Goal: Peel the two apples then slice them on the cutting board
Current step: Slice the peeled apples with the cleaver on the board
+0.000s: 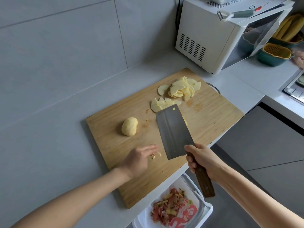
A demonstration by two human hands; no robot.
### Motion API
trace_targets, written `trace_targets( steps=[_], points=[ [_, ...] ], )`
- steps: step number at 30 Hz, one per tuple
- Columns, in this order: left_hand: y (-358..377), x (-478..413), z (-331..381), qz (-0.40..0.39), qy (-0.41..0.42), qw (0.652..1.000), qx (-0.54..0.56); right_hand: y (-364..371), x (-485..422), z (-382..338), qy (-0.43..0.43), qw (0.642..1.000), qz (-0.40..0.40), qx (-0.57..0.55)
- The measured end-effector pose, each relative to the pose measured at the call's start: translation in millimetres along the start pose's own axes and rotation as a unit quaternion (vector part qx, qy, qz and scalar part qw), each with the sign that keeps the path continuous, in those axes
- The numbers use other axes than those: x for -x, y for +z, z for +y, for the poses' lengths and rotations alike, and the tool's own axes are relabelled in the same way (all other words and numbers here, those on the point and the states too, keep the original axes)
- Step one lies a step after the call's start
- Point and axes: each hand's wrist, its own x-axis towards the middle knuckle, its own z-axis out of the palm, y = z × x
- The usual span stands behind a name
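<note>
On the cutting board (115,145): a peeled apple piece (129,126) sits toward the left, well apart from the slices (179,88) heaped near the far corner.
Left hand (139,158): fingers straight and close together, holding nothing, over small scraps (153,156) by the near edge.
Right hand (202,158): fingers wrapped round the wooden handle of the cleaver (172,132), whose broad blade is tilted over the middle of the board.
Key relation: the apple piece lies beyond the left fingertips, farther from the person. Its long axis runs roughly away from them. The left hand is the nearer one, and the blade is to the apple's right.
Likely step: one apple looks sliced, and this piece awaits steadying and cutting.
Below the counter: a bin (208,209) holds red peel.
</note>
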Motion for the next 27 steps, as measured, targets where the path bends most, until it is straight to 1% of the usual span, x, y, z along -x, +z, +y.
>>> trace_targets(
  steps=[3, 5, 7, 8, 10, 12, 15, 20, 24, 27],
  points=[
    [2, 0, -16, -0.039, -0.051, 0.998, -0.010, -5, -1, -7, -0.019, 1.000, 0.007, -0.003],
    [7, -5, -25, -0.045, -0.110, 0.993, -0.023, -8, -1, -11, -0.029, 0.999, 0.010, -0.009],
    [12, -11, -30, -0.048, -0.161, 0.984, -0.056, -10, -1, -13, -0.035, 0.999, 0.013, -0.008],
    [14, -12, -30, -0.057, -0.168, 0.981, -0.079, -11, -1, -14, -0.036, 0.999, 0.015, -0.005],
    [22, -10, -28, -0.087, -0.153, 0.978, -0.108, -13, -1, -14, -0.035, 0.999, 0.016, -0.001],
    [29, -8, -25, -0.123, -0.132, 0.977, -0.112, -14, -2, -12, -0.034, 0.999, 0.016, -0.002],
    [38, -9, -16, -0.148, -0.112, 0.975, -0.124, -15, -3, -9, -0.033, 0.999, 0.014, -0.001],
    [48, -6, 1, -0.215, -0.023, 0.967, -0.137, -16, -6, -6, -0.036, 0.999, 0.013, 0.009],
    [43, 8, 17, -0.302, 0.025, 0.949, -0.088, -20, -6, -6, -0.039, 0.999, 0.015, 0.017],
    [44, 23, 40, -0.373, 0.026, 0.927, 0.000, -24, -6, -6, -0.040, 0.999, 0.019, 0.019]
  ],
)
